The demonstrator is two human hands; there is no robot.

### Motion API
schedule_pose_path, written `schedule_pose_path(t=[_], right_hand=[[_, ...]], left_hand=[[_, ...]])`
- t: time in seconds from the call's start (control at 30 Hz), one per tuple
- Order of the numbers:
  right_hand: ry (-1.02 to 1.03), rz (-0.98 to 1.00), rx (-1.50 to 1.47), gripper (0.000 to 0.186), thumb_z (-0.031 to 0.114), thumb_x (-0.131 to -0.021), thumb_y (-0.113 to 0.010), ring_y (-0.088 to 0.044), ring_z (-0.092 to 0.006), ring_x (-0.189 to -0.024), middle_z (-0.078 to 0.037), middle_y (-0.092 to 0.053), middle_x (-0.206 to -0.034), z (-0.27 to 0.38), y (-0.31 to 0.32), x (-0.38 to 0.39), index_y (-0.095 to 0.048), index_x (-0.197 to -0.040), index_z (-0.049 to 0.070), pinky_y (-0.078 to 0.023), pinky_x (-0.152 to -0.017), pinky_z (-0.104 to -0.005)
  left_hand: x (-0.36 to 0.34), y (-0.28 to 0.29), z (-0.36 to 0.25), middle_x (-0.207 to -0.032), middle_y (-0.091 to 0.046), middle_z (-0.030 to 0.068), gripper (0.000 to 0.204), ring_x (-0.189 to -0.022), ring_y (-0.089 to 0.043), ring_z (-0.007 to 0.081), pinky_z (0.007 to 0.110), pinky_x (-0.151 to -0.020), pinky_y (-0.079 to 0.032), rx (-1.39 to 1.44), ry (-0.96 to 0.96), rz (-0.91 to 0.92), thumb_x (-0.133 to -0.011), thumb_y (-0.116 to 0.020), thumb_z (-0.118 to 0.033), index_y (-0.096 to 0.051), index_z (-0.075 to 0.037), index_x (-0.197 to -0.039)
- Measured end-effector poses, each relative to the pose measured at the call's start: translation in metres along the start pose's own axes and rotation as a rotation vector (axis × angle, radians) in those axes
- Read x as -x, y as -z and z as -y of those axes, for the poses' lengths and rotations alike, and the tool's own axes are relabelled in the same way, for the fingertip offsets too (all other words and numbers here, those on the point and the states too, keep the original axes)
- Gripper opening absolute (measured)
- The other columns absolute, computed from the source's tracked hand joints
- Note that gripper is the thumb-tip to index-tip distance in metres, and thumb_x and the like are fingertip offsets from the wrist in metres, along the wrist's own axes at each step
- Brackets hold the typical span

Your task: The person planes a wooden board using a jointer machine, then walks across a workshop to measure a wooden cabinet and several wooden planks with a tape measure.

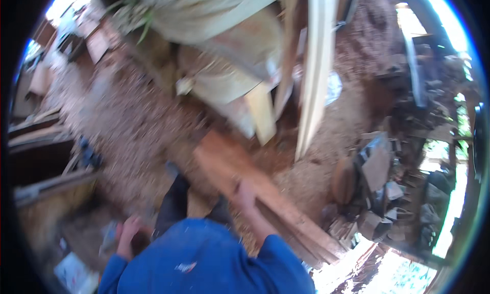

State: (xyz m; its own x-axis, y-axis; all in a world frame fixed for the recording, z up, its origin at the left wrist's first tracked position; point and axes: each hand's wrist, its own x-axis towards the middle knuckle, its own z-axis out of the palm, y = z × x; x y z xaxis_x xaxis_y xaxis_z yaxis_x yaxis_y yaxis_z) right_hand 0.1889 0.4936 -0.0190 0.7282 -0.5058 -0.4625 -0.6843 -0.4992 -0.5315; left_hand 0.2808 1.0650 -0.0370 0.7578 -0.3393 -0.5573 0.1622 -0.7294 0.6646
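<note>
Although the head view is blurred, it shows the right hand [245, 194] closed over the near edge of a reddish-brown plank [270, 192] — how far it wraps beneath is hidden. The plank slants from in front of the blue-clad person [189, 258] towards the lower right, its upper end near pale boards [316, 74] and a pale-covered heap [219, 18]. The left hand [131, 228] is apart from it, fingers bent; whether it pinches anything, I cannot tell. For steady handling, it would help to grip near the balance point, bring both hands to the plank, and keep its upper end off the boards.
</note>
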Motion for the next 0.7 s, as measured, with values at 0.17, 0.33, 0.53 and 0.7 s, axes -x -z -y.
schedule_pose_path(t=[0.17, 0.33, 0.53, 0.7], right_hand=[[-0.086, -0.198, -0.916, 0.06, 0.004, -0.075, -0.074, -0.064, -0.026, -0.098, -0.011, -0.062, -0.115, -0.083, -0.001, -0.024, -0.046, -0.128, 0.005, -0.054, -0.079, -0.0403], [-0.393, -0.068, -1.185, 0.053, 0.003, -0.078, -0.073, -0.064, -0.0235, -0.096, -0.008, -0.063, -0.113, -0.156, 0.011, -0.036, -0.049, -0.125, 0.007, -0.055, -0.079, -0.0395], [-0.426, -0.122, -1.292, 0.054, 0.006, -0.078, -0.074, -0.066, -0.0211, -0.093, -0.005, -0.063, -0.111, -0.276, -0.055, -0.051, -0.05, -0.126, 0.009, -0.056, -0.075, -0.0398], [-0.545, -0.276, -1.169, 0.057, 0.011, -0.078, -0.076, -0.062, -0.0249, -0.104, -0.008, -0.063, -0.113, -0.32, -0.096, -0.054, -0.048, -0.128, 0.005, -0.054, -0.083, -0.0404]], left_hand=[[0.024, -0.052, -0.052, -0.09, -0.067, 0.0089, 0.034, -0.081, -0.063, 0.0184, 0.033, -0.074, -0.05, -0.019, 0.453, 0.01, -0.093, -0.057, -0.025, -0.064, 0.001, -0.114], [0.044, -0.08, -0.047, -0.097, -0.069, 0.0107, 0.038, -0.084, -0.064, 0.0198, 0.034, -0.077, -0.05, -0.014, 0.52, -0.068, -0.093, -0.059, -0.027, -0.062, 0.0, -0.119], [0.055, -0.082, -0.078, -0.101, -0.07, 0.0142, 0.042, -0.093, -0.066, 0.0239, 0.036, -0.085, -0.051, -0.258, 0.558, 0.119, -0.091, -0.059, -0.031, -0.061, 0.0, -0.12], [0.053, -0.094, -0.087, -0.104, -0.07, 0.0159, 0.044, -0.097, -0.066, 0.0269, 0.037, -0.088, -0.05, -0.315, 0.541, 0.09, -0.091, -0.058, -0.032, -0.061, 0.0, -0.121]])
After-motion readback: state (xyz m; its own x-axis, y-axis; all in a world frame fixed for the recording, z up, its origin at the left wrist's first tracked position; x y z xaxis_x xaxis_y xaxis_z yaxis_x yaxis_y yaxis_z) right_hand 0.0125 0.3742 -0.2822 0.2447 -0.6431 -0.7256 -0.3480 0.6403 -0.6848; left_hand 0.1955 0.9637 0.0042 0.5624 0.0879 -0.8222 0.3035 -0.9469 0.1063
